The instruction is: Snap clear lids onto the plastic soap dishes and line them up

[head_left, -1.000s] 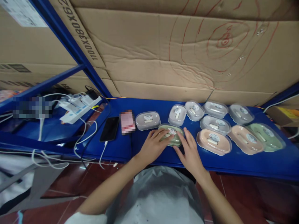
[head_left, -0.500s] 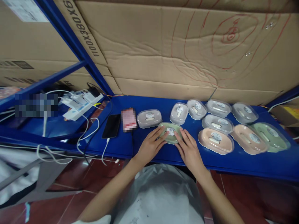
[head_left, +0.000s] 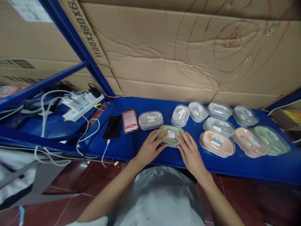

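Observation:
A green soap box [head_left: 172, 142] with a clear lid and a round printed label lies flat near the front edge of the blue shelf. My left hand [head_left: 151, 146] grips its left side, fingertips reaching onto the lid. On the opposite side my right hand [head_left: 188, 146] holds it, with fingers over the lid's right part. Just behind, to the left, sits a grey soap box [head_left: 150, 120]; another grey soap box [head_left: 180, 115] stands behind the green one. The nearest box to the right of my right hand is a pink soap box [head_left: 217, 143].
More lidded boxes in grey, pink and green [head_left: 271, 140] cover the right of the blue shelf [head_left: 155, 105]. A black phone [head_left: 112, 127] on a white cable and a blurred pink packet [head_left: 130, 121] lie left. Cardboard [head_left: 141, 47] walls the back; a power strip [head_left: 82, 108] and cables lie far left.
Both hands stay on the green soap box, with only a very slight shift in the fingers. The camera view has tilted a little.

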The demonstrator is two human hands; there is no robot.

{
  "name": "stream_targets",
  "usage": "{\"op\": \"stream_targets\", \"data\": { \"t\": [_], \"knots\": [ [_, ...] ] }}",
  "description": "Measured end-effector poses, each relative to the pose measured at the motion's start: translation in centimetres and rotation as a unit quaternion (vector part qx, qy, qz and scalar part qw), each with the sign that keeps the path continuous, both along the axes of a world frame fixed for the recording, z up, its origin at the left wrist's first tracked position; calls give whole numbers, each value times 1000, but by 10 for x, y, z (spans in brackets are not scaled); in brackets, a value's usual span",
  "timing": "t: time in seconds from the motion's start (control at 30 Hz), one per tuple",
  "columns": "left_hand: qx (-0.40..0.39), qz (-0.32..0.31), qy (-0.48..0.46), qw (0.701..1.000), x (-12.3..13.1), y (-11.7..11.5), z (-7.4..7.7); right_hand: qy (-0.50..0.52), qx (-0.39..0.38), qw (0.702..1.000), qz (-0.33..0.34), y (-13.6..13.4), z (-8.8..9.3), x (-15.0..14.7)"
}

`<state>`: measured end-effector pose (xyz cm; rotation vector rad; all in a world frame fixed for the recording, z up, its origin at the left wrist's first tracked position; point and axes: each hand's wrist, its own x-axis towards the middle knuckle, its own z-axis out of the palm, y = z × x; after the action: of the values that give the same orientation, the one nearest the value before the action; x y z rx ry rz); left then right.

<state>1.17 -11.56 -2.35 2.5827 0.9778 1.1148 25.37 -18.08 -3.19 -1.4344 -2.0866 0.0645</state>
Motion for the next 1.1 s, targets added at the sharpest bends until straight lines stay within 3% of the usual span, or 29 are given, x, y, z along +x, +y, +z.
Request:
{"op": "stream_targets", "data": {
  "t": [0.27, 0.4, 0.57, 0.7, 0.8, 0.93, 1.1],
  "knots": [
    [-55, 22, 37, 998, 3, -4, 0, -7, 13, 1000, 0, 0, 4, -1],
    [-46, 25, 40, 998, 4, -5, 0, 25, 12, 1000, -5, -4, 6, -1],
    [19, 49, 9, 999, -7, 6, 25, 110, 31, 992, -53, -8, 6, 0],
    [31, 119, 2, 992, -28, 52, 56, 84, 4, 996, -40, -6, 4, 0],
    [0, 164, 43, 986, -44, 103, 67, 26, -29, 999, -17, -3, 0, -2],
    [-72, 215, 101, 969, -56, 160, 61, -5, -28, 1000, -7, -2, 0, -4],
    [-111, 178, 130, 969, -64, 196, 49, -24, 13, 999, -46, 23, 18, -8]
  ]
}}
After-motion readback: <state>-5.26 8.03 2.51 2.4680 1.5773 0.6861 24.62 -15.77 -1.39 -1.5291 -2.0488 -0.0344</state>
